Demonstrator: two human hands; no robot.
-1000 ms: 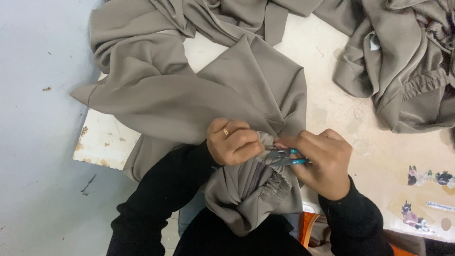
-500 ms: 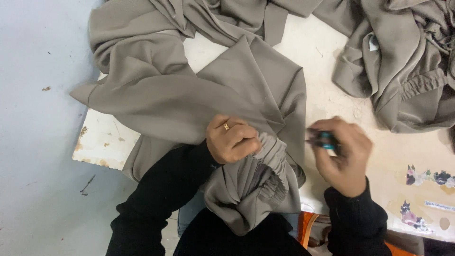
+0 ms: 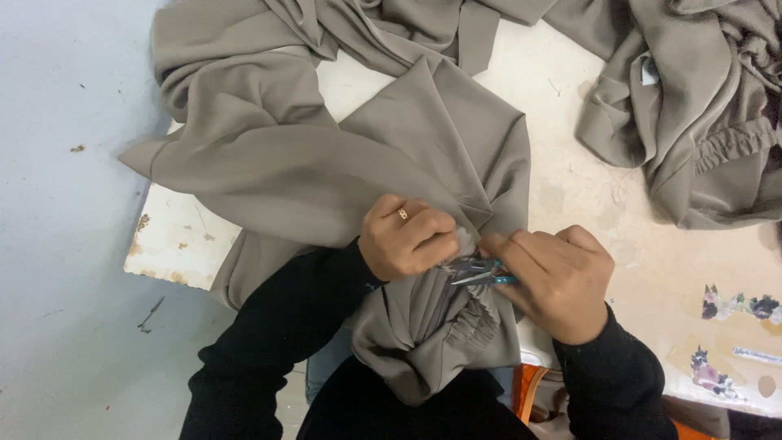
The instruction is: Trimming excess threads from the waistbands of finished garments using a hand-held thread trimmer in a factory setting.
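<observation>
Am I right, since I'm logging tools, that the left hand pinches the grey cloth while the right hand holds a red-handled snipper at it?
Not quite: in the head view the snipper in the right hand has a teal handle, not red. The left hand does pinch the grey cloth.

Small stickers (image 3: 733,308) with dark, flowery shapes are seen on the bench (image 3: 570,187) at about four o'clock; a narrow pale label (image 3: 756,354) is stuck just below them. No packages or screens are shown.
</observation>
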